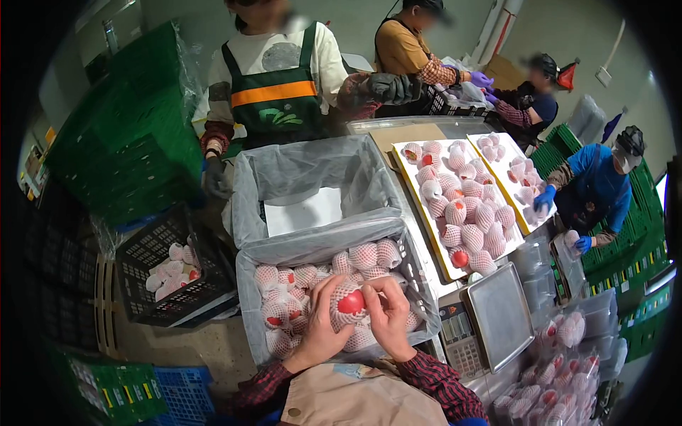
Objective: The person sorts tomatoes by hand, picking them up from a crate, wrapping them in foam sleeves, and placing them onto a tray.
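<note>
A round red fruit (351,302) in a pale foam net is held up between my hands, its red skin showing through the net's opening. My left hand (321,326) wraps its left side. On the right, my right hand (388,317) pinches the net's edge with thumb and fingers. Below them is a lined crate (246,298) holding many more foam-netted fruits (364,257), partly hidden by my hands. Directly behind it stands a second crate (245,188) with a grey plastic liner and a white sheet (305,213) on its bottom.
Trays of netted fruit (465,209) lie to the right, near a scale (501,316) and bagged fruit (550,383). A black crate (170,291) sits at left. A gloved person in a green apron (273,99) stands opposite; several others work at the back and right.
</note>
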Action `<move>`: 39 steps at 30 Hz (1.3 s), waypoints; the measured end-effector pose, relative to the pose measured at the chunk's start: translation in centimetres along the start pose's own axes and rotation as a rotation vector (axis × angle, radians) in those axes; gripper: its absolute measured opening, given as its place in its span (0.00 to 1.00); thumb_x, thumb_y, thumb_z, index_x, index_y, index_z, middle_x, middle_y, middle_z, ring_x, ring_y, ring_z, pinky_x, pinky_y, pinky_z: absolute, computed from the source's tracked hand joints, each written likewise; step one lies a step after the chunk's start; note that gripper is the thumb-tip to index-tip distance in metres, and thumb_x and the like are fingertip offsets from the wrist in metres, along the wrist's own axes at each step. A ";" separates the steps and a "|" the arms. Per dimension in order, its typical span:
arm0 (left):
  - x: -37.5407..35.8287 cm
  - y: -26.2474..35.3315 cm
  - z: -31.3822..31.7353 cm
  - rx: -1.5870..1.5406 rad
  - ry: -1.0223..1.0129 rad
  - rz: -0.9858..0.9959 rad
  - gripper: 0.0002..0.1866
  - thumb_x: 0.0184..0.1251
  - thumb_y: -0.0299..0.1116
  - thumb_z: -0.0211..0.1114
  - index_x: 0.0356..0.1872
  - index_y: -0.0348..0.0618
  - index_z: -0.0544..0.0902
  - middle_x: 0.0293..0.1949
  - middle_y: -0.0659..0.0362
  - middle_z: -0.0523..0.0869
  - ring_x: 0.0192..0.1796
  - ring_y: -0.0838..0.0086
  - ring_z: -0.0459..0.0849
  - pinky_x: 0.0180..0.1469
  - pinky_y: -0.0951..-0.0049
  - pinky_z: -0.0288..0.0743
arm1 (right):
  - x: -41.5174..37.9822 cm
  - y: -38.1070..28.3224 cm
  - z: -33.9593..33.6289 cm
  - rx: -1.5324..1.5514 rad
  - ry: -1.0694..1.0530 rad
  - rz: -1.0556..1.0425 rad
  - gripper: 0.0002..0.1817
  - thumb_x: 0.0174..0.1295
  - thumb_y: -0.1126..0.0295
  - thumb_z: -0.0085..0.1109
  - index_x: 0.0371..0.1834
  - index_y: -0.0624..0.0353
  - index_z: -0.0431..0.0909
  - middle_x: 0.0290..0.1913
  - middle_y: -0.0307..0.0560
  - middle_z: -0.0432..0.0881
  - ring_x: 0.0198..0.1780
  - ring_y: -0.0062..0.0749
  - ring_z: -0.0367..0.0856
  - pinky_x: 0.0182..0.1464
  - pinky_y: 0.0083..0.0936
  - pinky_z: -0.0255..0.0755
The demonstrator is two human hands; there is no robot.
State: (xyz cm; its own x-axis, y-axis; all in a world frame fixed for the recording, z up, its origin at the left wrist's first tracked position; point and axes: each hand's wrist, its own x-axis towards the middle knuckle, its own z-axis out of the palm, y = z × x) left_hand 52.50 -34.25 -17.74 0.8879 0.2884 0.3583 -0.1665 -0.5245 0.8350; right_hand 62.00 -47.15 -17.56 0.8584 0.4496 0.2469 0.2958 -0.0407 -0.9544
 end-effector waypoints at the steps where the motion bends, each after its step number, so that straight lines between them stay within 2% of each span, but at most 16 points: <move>1: -0.2 -0.2 0.3 -0.197 -0.019 -0.085 0.47 0.53 0.19 0.72 0.77 0.38 0.61 0.74 0.46 0.66 0.76 0.53 0.64 0.78 0.58 0.58 | -0.1 0.2 -0.2 -0.037 -0.010 -0.017 0.07 0.73 0.74 0.61 0.48 0.66 0.81 0.43 0.43 0.81 0.40 0.23 0.80 0.40 0.20 0.75; 2: -0.4 -0.3 0.5 -0.197 -0.022 -0.085 0.47 0.53 0.19 0.72 0.77 0.38 0.61 0.74 0.46 0.66 0.76 0.53 0.64 0.78 0.58 0.58 | -0.2 0.3 -0.3 -0.075 -0.021 -0.033 0.05 0.77 0.74 0.58 0.46 0.65 0.81 0.40 0.40 0.79 0.38 0.16 0.78 0.39 0.17 0.74; 4: -0.6 -0.6 1.0 -0.853 -0.055 -0.268 0.46 0.63 0.27 0.73 0.79 0.38 0.55 0.76 0.45 0.59 0.79 0.59 0.58 0.80 0.61 0.53 | -0.4 0.7 -0.1 -0.001 0.021 0.018 0.06 0.77 0.73 0.59 0.44 0.65 0.80 0.39 0.38 0.79 0.37 0.15 0.77 0.38 0.17 0.73; 8: -0.7 -2.2 1.9 -0.622 0.059 -0.429 0.41 0.70 0.33 0.72 0.77 0.37 0.58 0.71 0.48 0.68 0.75 0.65 0.66 0.76 0.65 0.60 | -0.8 0.3 -0.2 0.236 0.040 0.197 0.08 0.79 0.69 0.57 0.43 0.62 0.79 0.38 0.36 0.80 0.37 0.14 0.77 0.39 0.17 0.71; 10: -0.8 -2.9 1.3 -0.917 -0.044 -0.692 0.38 0.72 0.35 0.70 0.77 0.36 0.60 0.65 0.49 0.76 0.69 0.66 0.75 0.73 0.64 0.70 | -0.6 1.2 -0.6 0.439 0.052 0.342 0.09 0.80 0.68 0.56 0.45 0.62 0.79 0.40 0.38 0.81 0.38 0.16 0.79 0.42 0.19 0.73; 14: -0.7 -2.8 0.4 -1.024 -0.066 -0.626 0.35 0.71 0.34 0.71 0.74 0.34 0.65 0.61 0.50 0.81 0.64 0.68 0.81 0.69 0.64 0.75 | 1.1 2.1 -2.0 1.025 0.070 0.709 0.11 0.81 0.65 0.53 0.48 0.62 0.79 0.43 0.43 0.85 0.45 0.25 0.85 0.51 0.25 0.80; 19: -1.3 -2.0 -0.2 -1.574 -0.228 -0.629 0.34 0.66 0.27 0.75 0.69 0.30 0.70 0.63 0.52 0.81 0.63 0.70 0.82 0.68 0.66 0.76 | -0.5 7.9 -2.1 0.738 -0.004 0.619 0.09 0.80 0.68 0.53 0.53 0.62 0.77 0.47 0.45 0.85 0.48 0.25 0.85 0.52 0.25 0.80; 22: 0.4 0.6 -0.4 -1.124 -0.081 -0.395 0.32 0.64 0.25 0.76 0.67 0.29 0.71 0.61 0.53 0.82 0.63 0.69 0.82 0.67 0.63 0.77 | -1.0 5.4 -1.9 0.503 0.017 0.554 0.10 0.80 0.66 0.54 0.53 0.61 0.77 0.43 0.41 0.85 0.44 0.25 0.85 0.47 0.24 0.79; 26: 0.4 -0.4 0.8 -0.741 0.063 -0.275 0.31 0.60 0.27 0.79 0.63 0.33 0.74 0.57 0.51 0.83 0.61 0.62 0.84 0.63 0.61 0.79 | -0.6 1.6 -2.6 0.572 -0.066 0.496 0.15 0.80 0.66 0.53 0.63 0.60 0.71 0.54 0.45 0.80 0.54 0.25 0.82 0.50 0.25 0.79; 28: 0.5 0.1 1.2 -0.036 0.103 -0.227 0.31 0.55 0.30 0.82 0.59 0.36 0.77 0.52 0.48 0.84 0.55 0.54 0.86 0.56 0.60 0.80 | -0.7 -0.6 -1.7 0.434 -0.100 0.396 0.20 0.80 0.65 0.53 0.69 0.60 0.68 0.59 0.48 0.78 0.59 0.28 0.80 0.56 0.27 0.80; 30: 0.6 0.0 1.9 -0.102 0.148 -0.194 0.30 0.50 0.31 0.84 0.54 0.37 0.80 0.49 0.46 0.83 0.50 0.49 0.85 0.50 0.58 0.79 | -0.8 -1.3 -0.9 0.195 -0.201 0.141 0.22 0.81 0.64 0.52 0.72 0.60 0.66 0.62 0.48 0.76 0.62 0.30 0.78 0.61 0.29 0.79; 32: 0.8 0.6 1.3 -0.025 0.117 -0.175 0.29 0.49 0.33 0.85 0.51 0.37 0.81 0.45 0.49 0.83 0.46 0.54 0.84 0.47 0.60 0.78 | -0.9 -1.0 -1.4 0.242 -0.203 0.178 0.22 0.81 0.62 0.51 0.73 0.60 0.66 0.62 0.47 0.77 0.62 0.30 0.78 0.59 0.29 0.79; 33: 1.0 1.0 0.4 -0.006 0.069 -0.203 0.23 0.54 0.31 0.83 0.48 0.35 0.82 0.42 0.54 0.82 0.43 0.68 0.83 0.44 0.69 0.77 | -0.8 -0.4 -1.8 0.507 -0.218 0.326 0.23 0.82 0.60 0.50 0.73 0.60 0.66 0.62 0.47 0.77 0.61 0.30 0.78 0.57 0.29 0.79; 34: 0.7 -0.3 0.3 -0.009 0.065 -0.203 0.23 0.54 0.31 0.83 0.48 0.35 0.82 0.42 0.54 0.82 0.43 0.68 0.83 0.44 0.69 0.77 | -0.7 -0.1 -2.3 0.774 -0.230 0.473 0.24 0.82 0.57 0.49 0.73 0.60 0.66 0.61 0.47 0.77 0.61 0.30 0.79 0.56 0.29 0.79; 37: 0.7 -1.6 0.4 -0.525 0.177 -0.248 0.06 0.74 0.24 0.67 0.46 0.32 0.83 0.40 0.63 0.83 0.40 0.86 0.77 0.39 0.83 0.70 | 0.1 -0.4 -3.5 1.006 -0.301 0.612 0.27 0.83 0.51 0.44 0.73 0.60 0.66 0.62 0.49 0.78 0.59 0.34 0.81 0.54 0.32 0.80; 39: 0.5 -1.4 0.2 -0.568 0.204 -0.307 0.06 0.77 0.25 0.65 0.47 0.32 0.83 0.41 0.62 0.84 0.40 0.86 0.77 0.39 0.83 0.70 | 0.1 0.3 -3.5 1.196 -0.319 0.723 0.36 0.80 0.44 0.46 0.77 0.63 0.63 0.65 0.57 0.77 0.62 0.44 0.83 0.64 0.38 0.82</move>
State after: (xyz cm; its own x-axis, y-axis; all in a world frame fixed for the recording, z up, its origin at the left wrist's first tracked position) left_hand 53.27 -33.57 -18.83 0.8414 0.5320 0.0949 -0.1688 0.0920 0.9813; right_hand 63.64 -50.28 -17.22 0.4893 0.8384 -0.2400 -0.8189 0.3471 -0.4570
